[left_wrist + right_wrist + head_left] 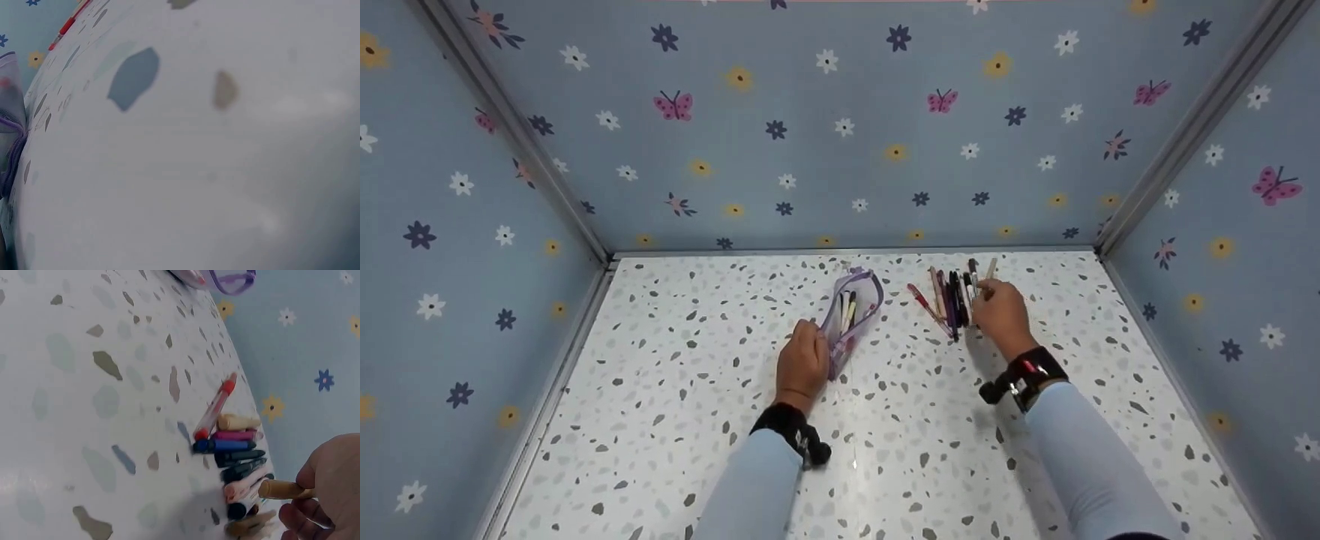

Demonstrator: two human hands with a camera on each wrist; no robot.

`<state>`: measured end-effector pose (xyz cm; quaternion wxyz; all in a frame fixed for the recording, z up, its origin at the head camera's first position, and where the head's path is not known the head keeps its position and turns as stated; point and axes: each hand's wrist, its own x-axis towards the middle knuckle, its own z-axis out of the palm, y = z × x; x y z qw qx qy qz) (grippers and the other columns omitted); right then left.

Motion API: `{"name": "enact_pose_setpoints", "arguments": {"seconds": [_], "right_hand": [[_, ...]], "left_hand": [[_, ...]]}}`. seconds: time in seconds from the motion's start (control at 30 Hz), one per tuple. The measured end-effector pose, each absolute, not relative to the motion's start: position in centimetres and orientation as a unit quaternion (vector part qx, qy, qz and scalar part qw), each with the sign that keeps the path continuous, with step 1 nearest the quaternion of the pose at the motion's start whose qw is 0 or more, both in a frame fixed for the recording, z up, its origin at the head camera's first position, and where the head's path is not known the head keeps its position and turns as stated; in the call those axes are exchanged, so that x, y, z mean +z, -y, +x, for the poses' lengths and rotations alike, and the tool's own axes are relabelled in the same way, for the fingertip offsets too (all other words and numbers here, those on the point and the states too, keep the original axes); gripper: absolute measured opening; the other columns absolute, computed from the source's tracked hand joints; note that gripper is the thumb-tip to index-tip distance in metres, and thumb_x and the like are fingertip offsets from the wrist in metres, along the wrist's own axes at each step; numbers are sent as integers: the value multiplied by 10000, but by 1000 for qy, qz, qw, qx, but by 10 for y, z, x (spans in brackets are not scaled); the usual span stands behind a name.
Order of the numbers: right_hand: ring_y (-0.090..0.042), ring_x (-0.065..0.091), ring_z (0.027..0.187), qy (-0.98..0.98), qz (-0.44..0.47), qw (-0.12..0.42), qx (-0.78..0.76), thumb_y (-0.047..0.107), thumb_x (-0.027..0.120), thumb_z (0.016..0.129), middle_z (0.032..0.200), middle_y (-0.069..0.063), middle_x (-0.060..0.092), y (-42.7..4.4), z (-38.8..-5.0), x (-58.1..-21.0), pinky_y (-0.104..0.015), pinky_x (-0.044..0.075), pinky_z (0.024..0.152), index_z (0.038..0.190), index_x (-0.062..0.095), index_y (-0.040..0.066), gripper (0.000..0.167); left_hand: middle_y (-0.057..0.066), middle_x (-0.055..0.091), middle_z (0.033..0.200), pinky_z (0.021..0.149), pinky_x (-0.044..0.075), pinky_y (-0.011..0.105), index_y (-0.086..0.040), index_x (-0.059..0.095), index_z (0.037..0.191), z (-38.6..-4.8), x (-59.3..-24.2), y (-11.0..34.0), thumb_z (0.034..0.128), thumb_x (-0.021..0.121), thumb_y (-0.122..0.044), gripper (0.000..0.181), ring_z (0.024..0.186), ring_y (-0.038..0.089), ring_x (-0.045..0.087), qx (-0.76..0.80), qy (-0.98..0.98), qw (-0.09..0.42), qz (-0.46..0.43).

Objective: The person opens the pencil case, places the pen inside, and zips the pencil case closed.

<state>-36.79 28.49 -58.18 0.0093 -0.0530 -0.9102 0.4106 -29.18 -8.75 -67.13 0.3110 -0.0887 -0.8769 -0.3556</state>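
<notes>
A purple-edged mesh pouch (840, 330) lies open on the speckled surface with a few pens inside. My left hand (802, 364) grips its near left edge; in the left wrist view only part of the pouch (10, 129) shows at the left border. On the right, my right hand (1003, 315) is over the right end of a row of pens (952, 300). In the right wrist view that hand (329, 495) pinches a tan pen (280, 489) above the others. A red-capped pen (216, 408) lies slanted at the row's left side.
Flowered blue panels (840, 150) rise behind and at both sides, with metal strips along their corners. The pale speckled surface (660, 390) spreads between them. A gap of bare surface lies between pouch and pens.
</notes>
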Motion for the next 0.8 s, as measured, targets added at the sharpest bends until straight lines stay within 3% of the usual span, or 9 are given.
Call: {"name": "enact_pose_setpoints", "arguments": {"seconds": [0.1,0.23,0.37,0.57,0.8], "right_hand": [[-214,697,810,899,-38,12,436,174,587,1115,1252,-210,734,-261,-364,-568,-309,554,651,1545,666,42,457],[-196,660,931,888,-11,3,460,198,631,1100,1300,-175,728,-227,-360,-557,-284,528,719,1466,734,69,401],[-259,687,1047,877,25,-29,478,201,669,1088,1295,-162,748,-194,-355,-553,-317,549,801,1429,761,99,368],[-324,745,1086,861,79,-74,497,185,699,1095,1247,-180,784,-150,-351,-552,-367,588,869,1412,764,51,351],[-318,743,1016,864,122,-113,475,197,715,1095,1265,-165,790,-117,-352,-550,-298,536,729,1395,798,81,332]], "left_hand": [[107,498,891,571,479,426,-65,512,983,-292,-672,88,1113,518,-136,148,652,233,476,-354,876,315,-91],[107,502,894,578,487,438,-65,515,988,-292,-672,88,1114,511,-142,147,654,238,480,-354,876,315,-89],[106,495,890,574,481,447,-66,510,981,-291,-671,87,1106,512,-143,147,650,242,473,-357,874,316,-88],[111,501,897,596,492,463,-56,518,995,-290,-669,87,1106,506,-138,139,673,258,484,-363,874,312,-86],[124,502,901,608,489,465,-54,508,1019,-289,-668,88,1121,492,-133,130,689,267,497,-373,874,301,-84]]}}
